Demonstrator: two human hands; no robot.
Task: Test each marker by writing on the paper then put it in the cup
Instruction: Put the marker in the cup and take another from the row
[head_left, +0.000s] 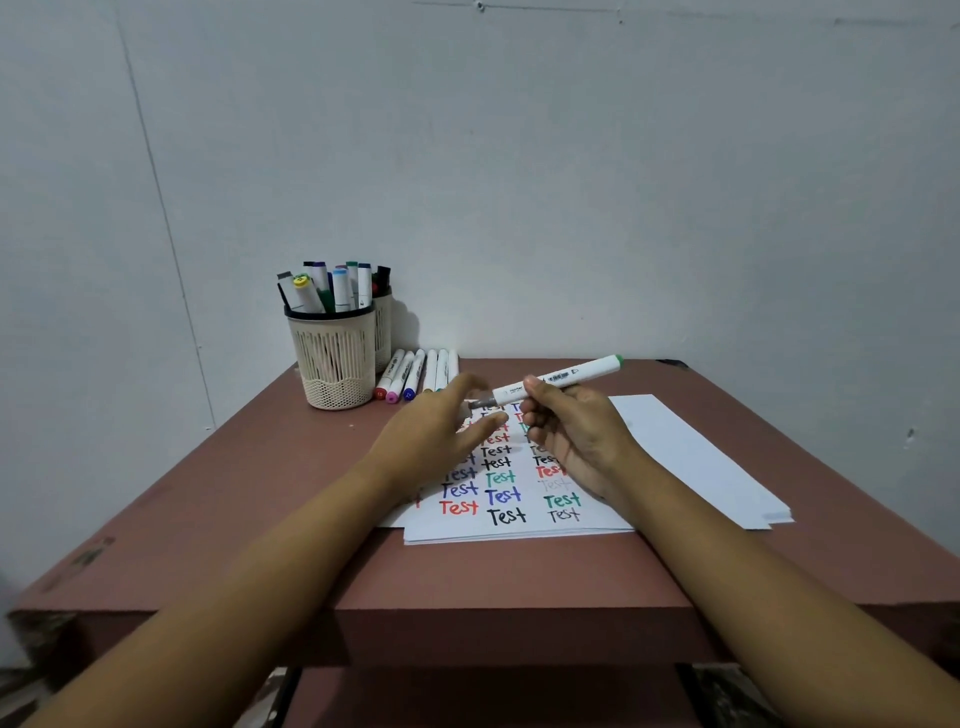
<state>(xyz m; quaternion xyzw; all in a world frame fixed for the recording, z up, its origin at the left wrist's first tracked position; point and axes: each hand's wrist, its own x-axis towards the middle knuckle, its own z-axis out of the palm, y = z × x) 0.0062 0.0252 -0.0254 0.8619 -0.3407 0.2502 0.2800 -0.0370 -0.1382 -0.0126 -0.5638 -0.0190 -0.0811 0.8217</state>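
1. Starting at the near edge, the reddish-brown counter (249, 499) runs away from us, with both bare arms reaching in over its front lip.
2. Next up is the paper (524, 526), a small stack lying flat just right of centre. Its top sheet is filled with columns of the word "Test" in black, red, blue and green. Plain white sheets fan out from under it to the right.
3. Over the left columns hovers the left hand (441, 428). It is blurred, with its fingers loosely spread and aimed at the marker's tip. I cannot tell whether they touch it.
4. Just beside it, over the right columns, is the right hand (569, 434). Its fingers are curled and pinching the marker (563, 375). The white barrel is held above the paper at a tilt, grey tip low on the left, green end up on the right.
5. Beyond the paper, a row of loose markers (418, 371) lies side by side on the counter, coloured ends towards us.
6. Left of that row stands the cup (335, 364), cream and slotted, packed with upright markers. A second cup (383, 327) peeks out from behind it.
7. At the back is a plain pale wall (571, 182).
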